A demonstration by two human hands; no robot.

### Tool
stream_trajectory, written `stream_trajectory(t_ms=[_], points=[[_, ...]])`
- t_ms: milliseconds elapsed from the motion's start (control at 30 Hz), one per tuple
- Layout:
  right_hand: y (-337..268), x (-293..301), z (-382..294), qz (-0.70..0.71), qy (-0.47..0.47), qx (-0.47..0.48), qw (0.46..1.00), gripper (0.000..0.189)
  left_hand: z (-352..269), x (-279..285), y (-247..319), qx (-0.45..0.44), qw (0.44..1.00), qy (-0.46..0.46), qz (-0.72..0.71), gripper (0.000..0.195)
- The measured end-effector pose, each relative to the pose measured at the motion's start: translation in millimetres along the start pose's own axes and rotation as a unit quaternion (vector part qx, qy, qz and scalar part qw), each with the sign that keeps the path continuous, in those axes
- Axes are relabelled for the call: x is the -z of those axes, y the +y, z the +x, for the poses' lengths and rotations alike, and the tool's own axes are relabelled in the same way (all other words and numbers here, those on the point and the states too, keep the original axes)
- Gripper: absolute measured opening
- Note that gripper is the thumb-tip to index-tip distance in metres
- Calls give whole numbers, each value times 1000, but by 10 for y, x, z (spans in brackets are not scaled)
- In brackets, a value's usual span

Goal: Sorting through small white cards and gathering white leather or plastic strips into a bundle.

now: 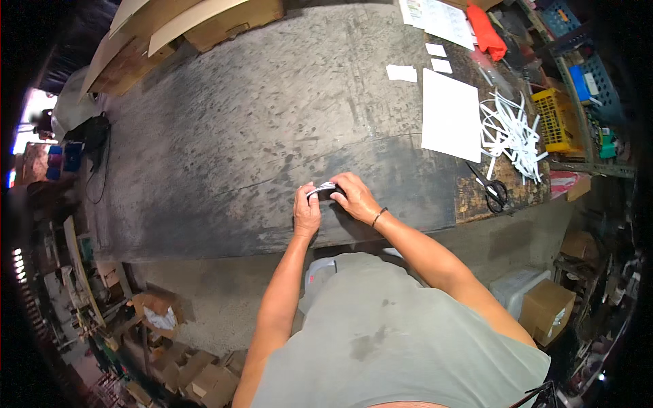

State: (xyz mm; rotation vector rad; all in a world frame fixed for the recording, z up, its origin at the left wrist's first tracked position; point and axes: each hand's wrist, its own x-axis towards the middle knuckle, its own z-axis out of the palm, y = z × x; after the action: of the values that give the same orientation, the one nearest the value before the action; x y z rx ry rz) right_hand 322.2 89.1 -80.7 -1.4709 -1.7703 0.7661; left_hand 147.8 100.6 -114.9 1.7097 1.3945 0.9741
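Note:
A short, curved stack of thin white and dark strips [321,187] spans the gap between my two hands, just above the near part of the worktable [245,132]. My left hand [307,214] pinches its left end between thumb and fingers. At the other end, my right hand [358,198], with a dark band at the wrist, grips it with the fingers curled over the top. Something black shows beside my right thumb, too small to identify. The palms hide part of the stack.
To the right lie a white sheet [451,115], small white cards [401,73], a heap of white strips [512,135] and black-handled scissors [495,195]. Cardboard boxes [214,30] stand at the far left. A yellow plastic crate [551,120] sits on the right-hand shelf.

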Motion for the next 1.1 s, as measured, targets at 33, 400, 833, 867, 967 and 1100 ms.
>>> stream_trajectory(t_ms=[33,400,833,867,967,1100], points=[[16,28,9,-16,9,-4,1000,36,25,5,80,38,999,-31,-18,19],[-315,811,-209,73,18,-33,997,23,78,-80,681,152,919,-218,-290,19],[757,2502,-928,145,174,-251,941,18,756,-1758,1503,171,901,-260,-303,28],[953,2629,-1001,183,197,-269,925,20,904,-1942,1402,154,934,-218,-239,32],[1391,2946,-1085,340,281,-280,853,23,1272,-2355,1368,172,952,-177,-180,41],[1887,3124,-975,404,339,-302,794,30,1568,-2630,1590,313,924,-183,-123,42]])
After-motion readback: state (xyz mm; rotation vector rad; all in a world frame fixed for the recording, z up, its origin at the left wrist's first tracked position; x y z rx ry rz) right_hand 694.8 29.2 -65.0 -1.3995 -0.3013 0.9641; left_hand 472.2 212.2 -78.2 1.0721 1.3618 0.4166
